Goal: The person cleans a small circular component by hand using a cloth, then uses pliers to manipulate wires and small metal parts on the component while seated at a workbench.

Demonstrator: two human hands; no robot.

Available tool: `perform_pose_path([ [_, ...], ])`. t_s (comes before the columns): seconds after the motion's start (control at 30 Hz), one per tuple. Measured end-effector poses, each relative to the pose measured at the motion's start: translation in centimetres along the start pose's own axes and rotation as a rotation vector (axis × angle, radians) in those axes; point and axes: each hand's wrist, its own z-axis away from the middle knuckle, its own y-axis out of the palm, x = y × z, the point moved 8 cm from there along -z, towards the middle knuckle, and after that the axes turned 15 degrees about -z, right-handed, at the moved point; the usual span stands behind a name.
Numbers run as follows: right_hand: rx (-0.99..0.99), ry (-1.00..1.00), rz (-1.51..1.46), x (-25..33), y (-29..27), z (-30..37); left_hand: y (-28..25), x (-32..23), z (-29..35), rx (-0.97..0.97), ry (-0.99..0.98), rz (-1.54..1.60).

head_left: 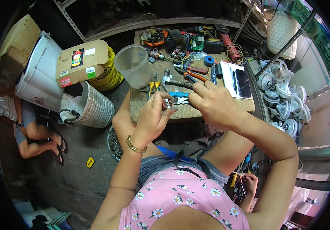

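My left hand (154,115) pinches a small reddish-brown part (166,103), with thumb and fingertips closed round it above the table's near edge. My right hand (213,102) grips a pair of pliers (180,101), whose grey metal jaws point left and meet the small part. The pliers' handles are mostly hidden in my fist. Just beyond the jaws lies a blue-handled tool (179,94). A hammer (166,78) rests behind it, its dark handle running toward my right hand. Yellow-and-black pliers (154,85) lie left of the hammer.
On the wooden table (142,103) stand a translucent bucket (134,67), orange-handled pliers (191,74), blue tape (209,60) and a phone (242,82). White plastic wheels (283,90) pile up at right. A perforated basket (88,107) stands left, near a seated person (31,130). Another person's hand (250,183) shows lower right.
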Motion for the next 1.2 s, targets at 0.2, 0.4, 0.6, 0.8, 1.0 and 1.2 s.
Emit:
perform_pose_path([
  [0.2, -0.77, 0.506, -0.844, -9.2, -4.7, 4.1, -1.7, 4.3, 1.4, -0.363, -0.143, 0.647],
  [0.4, -0.228, 0.211, -0.142, -2.2, -1.8, 0.4, -0.5, 2.0, 0.3, -0.137, -0.023, 0.609],
  [0.6, -0.092, -0.058, 0.116, 1.2, -1.9, -2.0, -1.8, 1.4, 0.1, -0.129, 0.017, 0.286],
  [0.8, 0.037, -0.078, 0.203, 1.8, -1.5, -2.2, -2.0, 0.2, -0.4, 0.006, 0.029, -0.089],
  [1.0, -0.025, 0.011, -0.067, -0.8, -0.5, -1.6, -2.2, -0.6, -0.8, -0.1, 0.065, -0.105],
  [1.2, -0.795, 0.693, -0.981, -10.9, -1.9, 4.5, -2.6, 6.0, 2.2, -0.514, -0.28, 0.738],
])
